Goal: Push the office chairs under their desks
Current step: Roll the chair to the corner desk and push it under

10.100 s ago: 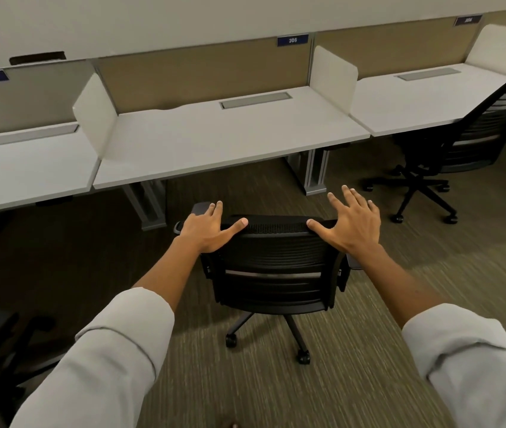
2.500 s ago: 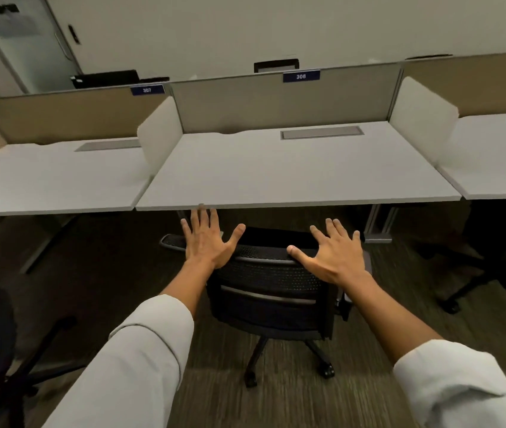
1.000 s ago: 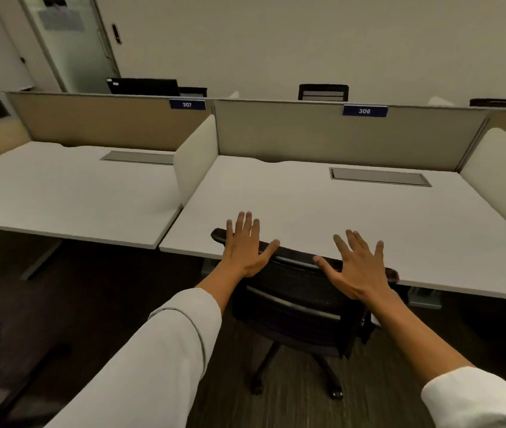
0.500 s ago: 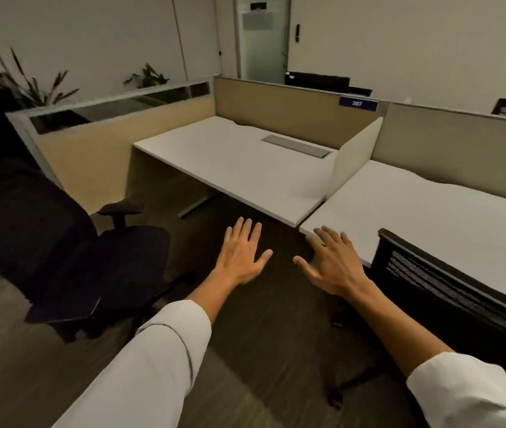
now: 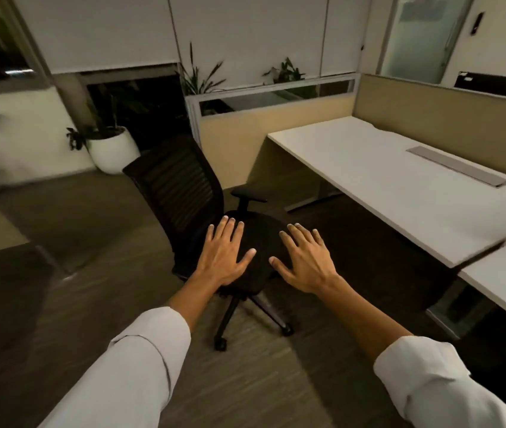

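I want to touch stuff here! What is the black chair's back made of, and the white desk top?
The chair's back looks like black mesh stretched in a plastic frame: fine horizontal ribs show. The desk top looks like smooth matte white laminate, evenly coloured with a thin flat edge; what lies underneath cannot be told.

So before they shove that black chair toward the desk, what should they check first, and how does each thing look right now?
1. Hands free: ok. Left hand and right hand are open and hold nothing.
2. Hands on the chair: not ok, they seem to hover in front of the seat.
3. Chair lined up: not ok, it stands out on the floor, left of the desk.
4. Space under the desk: cannot tell, it is dark there.
5. Floor path between chair and desk: ok, nothing visible in the way.
6. Potted plant behind the chair: ok, away from the path.
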